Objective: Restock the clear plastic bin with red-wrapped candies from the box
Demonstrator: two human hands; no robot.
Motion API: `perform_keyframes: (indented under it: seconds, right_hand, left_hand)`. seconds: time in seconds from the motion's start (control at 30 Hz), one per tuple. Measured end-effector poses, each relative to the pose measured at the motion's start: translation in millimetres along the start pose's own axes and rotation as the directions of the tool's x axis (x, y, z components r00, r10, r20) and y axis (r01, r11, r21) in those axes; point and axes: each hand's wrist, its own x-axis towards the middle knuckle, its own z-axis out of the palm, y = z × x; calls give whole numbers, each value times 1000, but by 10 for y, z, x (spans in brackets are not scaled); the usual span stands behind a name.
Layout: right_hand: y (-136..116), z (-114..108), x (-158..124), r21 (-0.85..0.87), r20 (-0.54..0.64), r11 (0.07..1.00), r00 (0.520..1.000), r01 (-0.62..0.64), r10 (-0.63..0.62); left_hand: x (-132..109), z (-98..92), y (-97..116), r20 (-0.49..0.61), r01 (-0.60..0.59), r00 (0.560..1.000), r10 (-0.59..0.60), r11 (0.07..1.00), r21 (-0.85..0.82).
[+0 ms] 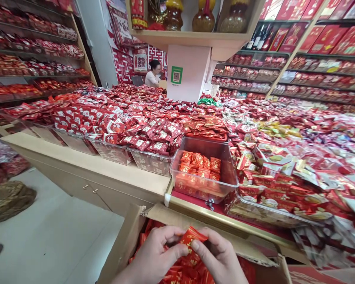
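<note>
Between both my hands, over an open cardboard box point(162, 215), I see a small red candy packet point(192, 236) with gold print. My left hand point(158, 252) pinches its left side between thumb and fingers. The thumb of my right hand point(219, 252) presses on its front at the right, fingers behind. Below my hands, more red packets point(173, 274) of the same look fill the box. Just beyond the box stands a clear plastic bin point(177, 173), partly filled with similar red and gold packets point(204, 172).
Heaped bins of wrapped sweets point(159, 138) cover the counter point(130, 173) to the left and back. More packets point(272, 189) spill along the right. A white pillar point(189, 59) bears a QR sign point(176, 75). A person point(153, 75) sits behind the display. Stocked shelves line both sides.
</note>
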Motion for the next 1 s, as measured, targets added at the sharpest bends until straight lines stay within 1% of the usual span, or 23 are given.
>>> perform_keyframes:
  seconds: [0.03, 0.1, 0.17, 0.2, 0.27, 0.33, 0.37, 0.43, 0.47, 0.5, 0.57, 0.6, 0.63, 0.7, 0.73, 0.77, 0.8, 0.83, 0.9, 0.93, 1.0]
  right_hand:
    - [-3, -7, 28, -12, -10, 1000, 1000, 25, -25]
    - [-7, -28, 100, -62, -49, 996, 996, 72, -75]
    - [11, -54, 178, -140, -94, 986, 990, 90, -104]
    - [29, -68, 210, -183, -104, 979, 988, 90, -111]
    - [56, -103, 248, -259, -94, 961, 988, 94, -122]
    - [11, -169, 254, -317, -22, 939, 989, 134, -149]
    - [-60, -222, 257, -338, 36, 926, 985, 171, -169]
    - [-309, -368, 299, -373, 117, 895, 969, 246, -218]
    - [-477, -456, 358, -397, 117, 878, 963, 269, -242]
    - [-657, -547, 451, -434, 78, 859, 961, 273, -266]
    - [-993, -708, 749, -553, 2, 798, 958, 240, -287]
    - [-1120, -767, 946, -644, 1, 737, 964, 205, -266]
    - [-1206, -804, 1161, -743, 26, 648, 975, 168, -222]
    - [-1251, -812, 1590, -896, 112, 425, 992, 126, -60]
    - [-1218, -787, 1775, -938, 158, 319, 986, 133, 53]
    - [-1162, -748, 1926, -962, 188, 229, 967, 147, 170]
    - [-1091, -702, 2040, -974, 202, 153, 939, 164, 280]
    - [-1017, -654, 2115, -979, 204, 90, 905, 184, 372]
    - [-888, -575, 2172, -975, 192, -4, 853, 222, 485]
    - [-841, -550, 2169, -971, 186, -36, 839, 237, 512]
    - [-784, -535, 2140, -961, 197, -65, 834, 267, 516]
  left_hand:
    - [29, -34, 24, -13, -21, 1000, 23, 996, 92]
    - [111, -118, 61, -44, -78, 995, 94, 958, 277]
    - [215, -202, 54, -90, -105, 985, 149, 921, 374]
    - [268, -238, 29, -111, -104, 982, 156, 922, 373]
    - [358, -289, -53, -154, -92, 977, 146, 946, 311]
    - [411, -313, -151, -182, -85, 974, 132, 965, 247]
    - [422, -319, -194, -195, -81, 973, 126, 971, 224]
    - [423, -325, -248, -212, -61, 972, 102, 979, 194]
    - [419, -328, -258, -211, -49, 974, 87, 983, 177]
    - [415, -331, -258, -208, -43, 975, 75, 987, 154]
    - [416, -340, -239, -193, -41, 979, 62, 993, 111]
    - [419, -345, -227, -188, -39, 981, 57, 994, 97]
    - [424, -348, -217, -188, -39, 981, 56, 995, 93]
    - [432, -352, -209, -199, -40, 978, 61, 993, 108]
    - [434, -353, -211, -208, -42, 976, 66, 992, 119]
    - [434, -355, -217, -215, -47, 974, 74, 991, 127]
    - [432, -357, -226, -217, -53, 973, 81, 990, 131]
    - [428, -361, -236, -214, -58, 973, 86, 989, 132]
    - [417, -373, -254, -205, -69, 974, 95, 989, 129]
    - [412, -381, -261, -203, -75, 974, 101, 989, 128]
    - [403, -394, -271, -198, -89, 974, 113, 988, 126]
